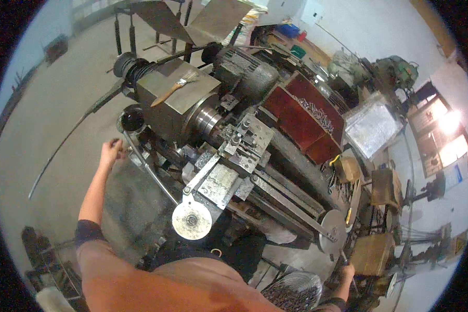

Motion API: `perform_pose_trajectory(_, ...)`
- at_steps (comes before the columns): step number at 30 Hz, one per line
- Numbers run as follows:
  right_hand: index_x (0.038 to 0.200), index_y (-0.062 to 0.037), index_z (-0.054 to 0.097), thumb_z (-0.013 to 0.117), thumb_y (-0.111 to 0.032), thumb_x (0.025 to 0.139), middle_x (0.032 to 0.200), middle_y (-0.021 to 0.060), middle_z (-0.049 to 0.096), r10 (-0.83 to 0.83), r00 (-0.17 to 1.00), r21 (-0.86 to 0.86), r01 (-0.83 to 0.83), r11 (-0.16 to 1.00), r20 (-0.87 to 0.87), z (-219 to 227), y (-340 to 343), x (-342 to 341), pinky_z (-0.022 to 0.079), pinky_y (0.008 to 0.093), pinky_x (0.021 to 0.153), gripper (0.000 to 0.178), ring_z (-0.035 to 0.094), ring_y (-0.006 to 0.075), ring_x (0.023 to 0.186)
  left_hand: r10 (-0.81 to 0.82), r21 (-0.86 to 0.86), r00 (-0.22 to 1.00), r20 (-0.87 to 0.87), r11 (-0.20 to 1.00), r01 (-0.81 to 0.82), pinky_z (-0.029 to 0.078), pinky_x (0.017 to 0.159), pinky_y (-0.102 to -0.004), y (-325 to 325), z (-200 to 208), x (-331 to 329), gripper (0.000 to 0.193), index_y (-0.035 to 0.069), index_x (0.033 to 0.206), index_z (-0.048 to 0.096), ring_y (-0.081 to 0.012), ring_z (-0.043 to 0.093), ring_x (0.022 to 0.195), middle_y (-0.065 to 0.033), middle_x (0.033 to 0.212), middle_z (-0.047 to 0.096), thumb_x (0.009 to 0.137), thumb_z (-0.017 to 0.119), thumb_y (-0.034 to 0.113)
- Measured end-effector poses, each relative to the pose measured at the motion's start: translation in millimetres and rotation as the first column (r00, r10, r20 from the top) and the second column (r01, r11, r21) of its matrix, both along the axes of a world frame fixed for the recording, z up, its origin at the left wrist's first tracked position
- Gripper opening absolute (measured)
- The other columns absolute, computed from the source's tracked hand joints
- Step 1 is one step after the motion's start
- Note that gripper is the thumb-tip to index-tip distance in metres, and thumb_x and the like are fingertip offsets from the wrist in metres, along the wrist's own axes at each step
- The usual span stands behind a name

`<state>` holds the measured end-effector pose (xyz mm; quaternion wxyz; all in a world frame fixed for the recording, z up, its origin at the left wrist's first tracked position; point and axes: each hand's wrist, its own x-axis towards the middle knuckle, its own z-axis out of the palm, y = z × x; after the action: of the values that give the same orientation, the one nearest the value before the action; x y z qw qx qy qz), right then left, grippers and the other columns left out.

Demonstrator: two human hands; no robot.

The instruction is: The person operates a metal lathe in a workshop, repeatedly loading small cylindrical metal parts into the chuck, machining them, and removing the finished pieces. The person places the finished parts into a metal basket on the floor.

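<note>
Rust-orange shirt (192, 286) (with dark cuffs (88, 232)).

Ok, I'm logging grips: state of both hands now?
Left hand: fingers partly curled; can't tell if holding anything.
Right hand: closed on a metal handle.

Blue container (288, 31) near a small red object (302, 36), perhaps a bottle, and a bright window (436, 134)
</note>
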<state>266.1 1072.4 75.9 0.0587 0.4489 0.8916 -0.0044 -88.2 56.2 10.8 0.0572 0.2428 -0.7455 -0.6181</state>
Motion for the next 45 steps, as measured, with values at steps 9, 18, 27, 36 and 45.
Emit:
perform_pose_trajectory(9,0.093,-0.0021,0.061,0.064,-0.027,0.066,0.090,0.0199,0.062,-0.079,0.996,0.116,0.073,0.991,0.045,-21.6,-74.3,8.8,0.048,0.0433,0.072,0.037,0.060,0.0369,0.086,0.265,0.074,0.955,-0.132,0.964,-0.257,0.044,0.041,-0.0313,74.1,27.0,-16.3,0.020,-0.006,0.068,0.055,-0.0199,0.055,0.043,-0.0121,0.058,0.056,0.074,0.060,0.013)
perform_pose_trajectory(18,0.097,-0.0040,0.058,0.060,-0.029,0.073,0.098,0.0188,0.061,-0.251,0.968,0.033,0.250,0.968,0.022,-41.9,-140.6,76.1,0.047,0.0445,0.077,0.034,0.058,0.0359,0.092,0.186,0.217,0.971,-0.149,0.964,-0.151,0.052,0.055,-0.0339,65.7,-7.2,-47.5,0.018,-0.010,0.088,0.054,-0.0237,0.058,0.065,-0.0149,0.083,0.056,0.080,0.052,0.007)
perform_pose_trajectory(27,0.083,-0.0047,0.065,0.053,-0.023,0.063,0.089,0.0195,0.063,-0.327,0.945,0.050,0.327,0.944,-0.009,-36.8,-161.4,58.6,0.049,0.0421,0.076,0.030,0.061,0.0356,0.086,-0.117,-0.343,0.990,-0.075,0.935,0.085,0.047,0.066,-0.0388,-35.7,-45.5,-71.7,0.024,-0.004,0.087,0.058,-0.0252,0.055,0.075,-0.0131,0.087,0.057,0.081,0.054,0.019)
perform_pose_trajectory(36,0.078,-0.0050,0.064,0.051,-0.024,0.064,0.082,0.0226,0.062,-0.282,0.952,0.101,0.294,0.950,-0.118,-40.2,-185.4,72.1,0.050,0.0422,0.072,0.027,0.062,0.0359,0.079,0.017,-0.139,0.999,-0.050,0.990,-0.024,0.047,0.070,-0.0398,20.4,-22.2,-78.1,0.030,-0.002,0.091,0.058,-0.0266,0.056,0.080,-0.0130,0.088,0.058,0.085,0.049,0.026)
perform_pose_trajectory(45,0.082,-0.0081,0.063,0.056,-0.031,0.073,0.080,0.0160,0.065,-0.222,0.975,0.124,0.224,0.967,-0.029,-39.3,-201.0,44.2,0.051,0.0442,0.065,0.026,0.064,0.0322,0.075,-0.176,-0.192,0.983,-0.045,0.967,0.165,0.045,0.073,-0.0387,-16.9,-33.6,-41.8,0.032,0.000,0.096,0.058,-0.0253,0.056,0.085,-0.0099,0.093,0.059,0.089,0.045,0.028)
